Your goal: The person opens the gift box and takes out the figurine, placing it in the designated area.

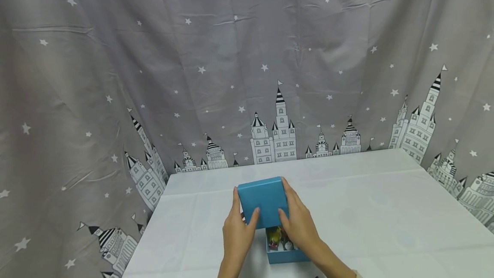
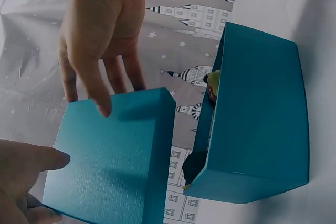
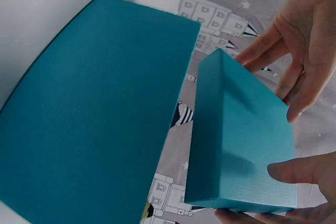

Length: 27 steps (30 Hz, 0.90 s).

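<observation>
Both hands hold a blue box lid [image 1: 264, 205] between them, tilted above a matching box [image 1: 288, 255]. My left hand [image 1: 237, 233] grips the lid's left side, thumb on its flat top. On the other side my right hand [image 1: 301, 224] grips it the same way, with thumb over the top and fingers along the edge. In the left wrist view a gap separates the lid [image 2: 105, 150] from the box [image 2: 257, 114]. Small colourful items [image 1: 275, 237], one of them yellow, lie inside the box; the lid and right hand hide part of them.
The box stands on a table with a white cover [image 1: 193, 222]. Behind and to the sides hangs a grey curtain [image 1: 231, 55] printed with stars and castles. A small dark thing shows at the bottom edge of the head view, too little to identify.
</observation>
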Motion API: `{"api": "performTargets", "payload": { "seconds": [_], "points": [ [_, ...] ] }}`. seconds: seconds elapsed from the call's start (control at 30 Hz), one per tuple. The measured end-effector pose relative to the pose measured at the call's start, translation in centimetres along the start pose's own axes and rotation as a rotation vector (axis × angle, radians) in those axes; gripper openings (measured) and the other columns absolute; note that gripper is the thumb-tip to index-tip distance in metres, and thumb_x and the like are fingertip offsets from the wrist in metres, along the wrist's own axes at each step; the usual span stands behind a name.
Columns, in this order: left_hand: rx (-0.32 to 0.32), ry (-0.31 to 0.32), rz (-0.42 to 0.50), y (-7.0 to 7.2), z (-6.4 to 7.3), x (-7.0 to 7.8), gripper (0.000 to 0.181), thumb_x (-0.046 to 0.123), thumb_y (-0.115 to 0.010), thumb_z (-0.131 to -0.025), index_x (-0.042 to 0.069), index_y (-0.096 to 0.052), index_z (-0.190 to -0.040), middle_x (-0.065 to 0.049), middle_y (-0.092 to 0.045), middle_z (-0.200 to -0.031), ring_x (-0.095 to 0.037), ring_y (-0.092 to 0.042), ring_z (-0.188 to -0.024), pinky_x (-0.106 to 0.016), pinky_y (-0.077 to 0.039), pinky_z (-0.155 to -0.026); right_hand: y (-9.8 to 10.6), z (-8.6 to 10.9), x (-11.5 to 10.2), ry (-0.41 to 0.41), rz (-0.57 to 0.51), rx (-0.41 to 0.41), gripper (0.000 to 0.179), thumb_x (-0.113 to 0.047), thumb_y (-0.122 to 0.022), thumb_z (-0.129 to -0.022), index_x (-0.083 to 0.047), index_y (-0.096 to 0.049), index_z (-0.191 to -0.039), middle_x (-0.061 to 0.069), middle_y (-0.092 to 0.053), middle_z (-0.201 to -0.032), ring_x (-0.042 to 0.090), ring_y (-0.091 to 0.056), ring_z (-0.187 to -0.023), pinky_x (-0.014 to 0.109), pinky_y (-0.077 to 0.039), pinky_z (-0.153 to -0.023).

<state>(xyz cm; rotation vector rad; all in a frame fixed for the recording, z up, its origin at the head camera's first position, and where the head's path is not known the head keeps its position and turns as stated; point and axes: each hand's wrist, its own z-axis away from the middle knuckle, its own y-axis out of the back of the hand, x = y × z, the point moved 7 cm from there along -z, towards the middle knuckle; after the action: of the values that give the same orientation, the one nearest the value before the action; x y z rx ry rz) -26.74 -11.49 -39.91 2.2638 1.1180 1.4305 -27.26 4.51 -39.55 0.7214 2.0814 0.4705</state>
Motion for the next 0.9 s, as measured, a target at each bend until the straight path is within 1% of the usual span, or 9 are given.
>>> {"api": "performTargets", "payload": {
  "seconds": [0.13, 0.27, 0.33, 0.43, 0.53, 0.63, 0.77, 0.9],
  "points": [
    [0.03, -0.005, 0.084, 0.1, 0.2, -0.1, 0.077, 0.019, -0.068, -0.08, 0.001, -0.024, -0.14, -0.027, -0.039, -0.133, -0.044, -0.059, -0.092, -0.042, -0.054, -0.064, -0.2, 0.0, -0.3, -0.006, -0.02, 0.016, 0.084, -0.003, -0.07, -0.074, -0.011, -0.023, -0.142, 0.017, -0.044, -0.133, 0.033, -0.047, -0.116, 0.044, -0.043, -0.092],
    [0.039, 0.04, 0.158, 0.1, 0.4, -0.6, 0.074, 0.022, -0.066, -0.082, 0.007, -0.023, -0.141, -0.026, -0.035, -0.136, -0.048, -0.055, -0.097, -0.048, -0.052, -0.067, -0.2, 0.0, -0.6, -0.024, -0.028, 0.025, 0.084, -0.006, -0.071, -0.072, -0.014, -0.025, -0.142, 0.016, -0.05, -0.124, 0.03, -0.048, -0.111, 0.047, -0.047, -0.088],
    [0.037, 0.065, 0.187, 0.0, 0.4, -0.8, 0.073, 0.024, -0.064, -0.083, 0.009, -0.022, -0.141, -0.027, -0.035, -0.134, -0.049, -0.053, -0.099, -0.05, -0.051, -0.069, -0.2, 0.0, -0.7, -0.035, -0.047, 0.016, 0.085, -0.006, -0.072, -0.071, -0.016, -0.026, -0.141, 0.015, -0.05, -0.123, 0.028, -0.048, -0.11, 0.046, -0.048, -0.086],
    [0.031, 0.095, 0.224, -0.1, 0.4, -1.1, 0.073, 0.026, -0.062, -0.084, 0.011, -0.02, -0.141, -0.029, -0.036, -0.131, -0.05, -0.05, -0.104, -0.054, -0.047, -0.075, -0.3, 0.0, -1.1, -0.034, -0.079, 0.001, 0.084, -0.007, -0.072, -0.071, -0.015, -0.026, -0.14, 0.015, -0.049, -0.124, 0.028, -0.05, -0.108, 0.045, -0.049, -0.084],
    [0.034, 0.103, 0.256, 0.0, 0.5, -1.1, 0.071, 0.026, -0.061, -0.085, 0.011, -0.019, -0.14, -0.031, -0.035, -0.131, -0.049, -0.047, -0.107, -0.056, -0.044, -0.08, -0.4, 0.0, -1.4, -0.027, -0.109, -0.004, 0.083, -0.009, -0.072, -0.071, -0.012, -0.026, -0.14, 0.017, -0.048, -0.125, 0.03, -0.052, -0.105, 0.043, -0.051, -0.08],
    [0.05, 0.093, 0.286, 0.2, 0.5, -0.9, 0.068, 0.024, -0.061, -0.086, 0.011, -0.02, -0.138, -0.031, -0.035, -0.131, -0.049, -0.045, -0.111, -0.057, -0.041, -0.084, -0.6, 0.1, -1.6, -0.024, -0.121, -0.004, 0.083, -0.011, -0.073, -0.071, -0.008, -0.025, -0.139, 0.017, -0.044, -0.129, 0.032, -0.054, -0.104, 0.04, -0.053, -0.077],
    [0.088, 0.077, 0.318, 0.6, 0.5, -0.8, 0.064, 0.022, -0.061, -0.086, 0.009, -0.023, -0.135, -0.029, -0.035, -0.129, -0.048, -0.042, -0.115, -0.057, -0.039, -0.087, -0.9, 0.2, -1.9, 0.0, -0.153, 0.003, 0.082, -0.011, -0.074, -0.07, -0.003, -0.025, -0.136, 0.015, -0.038, -0.136, 0.031, -0.049, -0.113, 0.038, -0.05, -0.084],
    [0.122, 0.071, 0.323, 0.8, 0.6, -0.9, 0.065, 0.023, -0.06, -0.086, 0.003, -0.023, -0.135, -0.025, -0.033, -0.13, -0.045, -0.037, -0.12, -0.055, -0.037, -0.092, -1.3, 0.4, -2.1, 0.04, -0.24, 0.021, 0.075, -0.009, -0.074, -0.071, 0.0, -0.028, -0.13, 0.014, -0.034, -0.139, 0.029, -0.039, -0.124, 0.037, -0.043, -0.092]
  ]
}}
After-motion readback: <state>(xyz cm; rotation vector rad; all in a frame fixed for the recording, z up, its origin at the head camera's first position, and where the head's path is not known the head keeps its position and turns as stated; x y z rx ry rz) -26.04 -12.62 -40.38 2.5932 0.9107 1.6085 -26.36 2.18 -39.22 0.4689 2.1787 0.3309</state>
